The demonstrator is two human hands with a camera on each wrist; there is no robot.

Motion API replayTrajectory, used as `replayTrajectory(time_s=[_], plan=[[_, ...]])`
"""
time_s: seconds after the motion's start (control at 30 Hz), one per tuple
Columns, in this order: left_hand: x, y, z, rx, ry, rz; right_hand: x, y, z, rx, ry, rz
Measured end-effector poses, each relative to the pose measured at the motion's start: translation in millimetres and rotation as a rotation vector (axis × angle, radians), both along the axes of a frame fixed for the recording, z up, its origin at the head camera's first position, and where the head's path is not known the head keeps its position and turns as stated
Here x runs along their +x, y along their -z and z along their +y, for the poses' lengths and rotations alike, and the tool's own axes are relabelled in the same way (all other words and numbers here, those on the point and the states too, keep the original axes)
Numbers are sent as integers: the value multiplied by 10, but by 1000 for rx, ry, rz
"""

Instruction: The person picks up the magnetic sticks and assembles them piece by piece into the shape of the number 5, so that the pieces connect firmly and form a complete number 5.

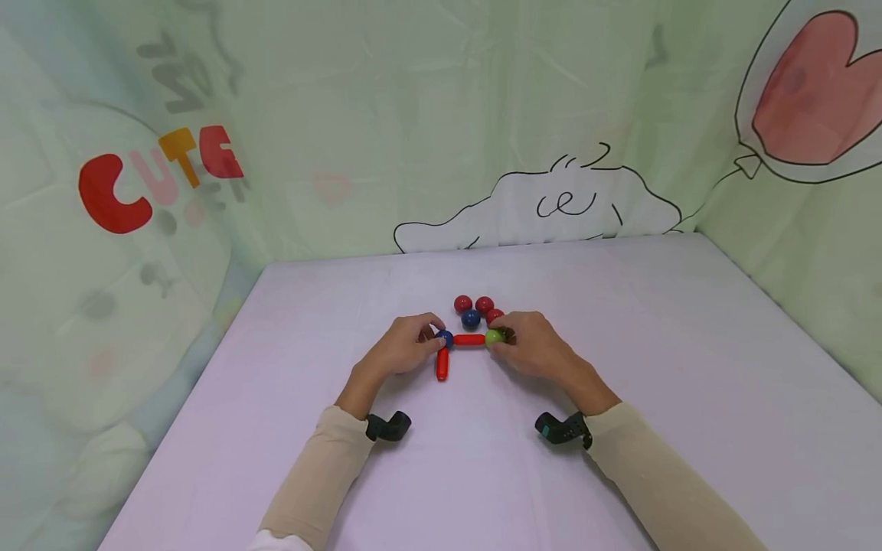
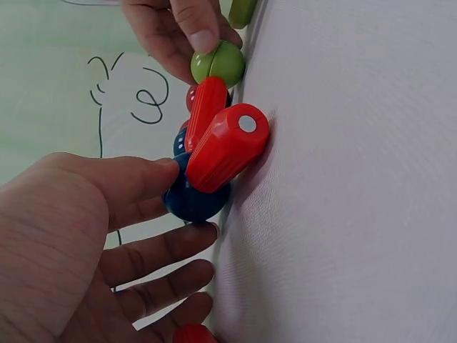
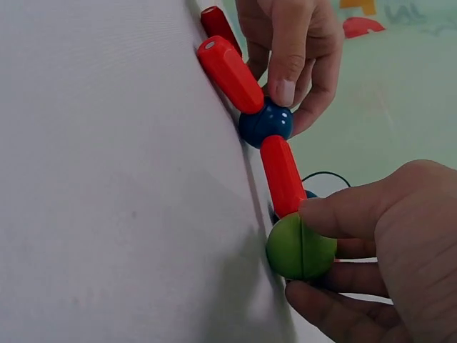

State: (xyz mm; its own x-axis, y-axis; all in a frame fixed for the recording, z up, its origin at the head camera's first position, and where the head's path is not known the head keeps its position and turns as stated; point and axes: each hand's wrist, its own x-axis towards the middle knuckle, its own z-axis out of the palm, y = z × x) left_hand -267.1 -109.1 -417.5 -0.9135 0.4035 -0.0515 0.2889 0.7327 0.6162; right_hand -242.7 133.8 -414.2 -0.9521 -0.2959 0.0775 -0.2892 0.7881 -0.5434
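My left hand (image 1: 402, 346) pinches a dark blue ball (image 2: 196, 200) between thumb and fingers. On the right, the thumb and fingers of my right hand (image 1: 537, 344) grip a green ball (image 3: 300, 246). A red stick (image 1: 469, 340) spans between these two balls and touches both. From the blue ball a second red stick (image 1: 442, 364) points toward me, its free end showing a round silver tip in the left wrist view. The parts form a corner lying low over the table.
Just behind the hands sit several loose balls, among them a red ball (image 1: 463, 304) and a blue ball (image 1: 471, 319). Beside the left hand lies another red stick (image 3: 220, 27). A green stick (image 2: 243, 11) shows past the right hand. The table (image 1: 468, 474) has a pale cloth.
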Motion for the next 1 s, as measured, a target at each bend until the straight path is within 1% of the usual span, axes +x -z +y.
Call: replayTrajectory(time_s=[0.17,0.27,0.47,0.7,0.8,1.0], plan=[[-6,14,12,6,-4,8,-10,-85,-6,-26,37,-21],[-6,14,17,3,-9,4,-31,-103,-11,-33,72,-10],[4,5,22,-2,-12,-6,-89,-96,-51,-69,138,78],[-6,-17,44,4,0,-10,-153,-71,-44,-77,171,169],[-8,-11,50,3,3,-14,-177,-55,-31,-74,170,168],[1,-1,37,-3,-7,-22,-245,12,-35,-42,146,112]])
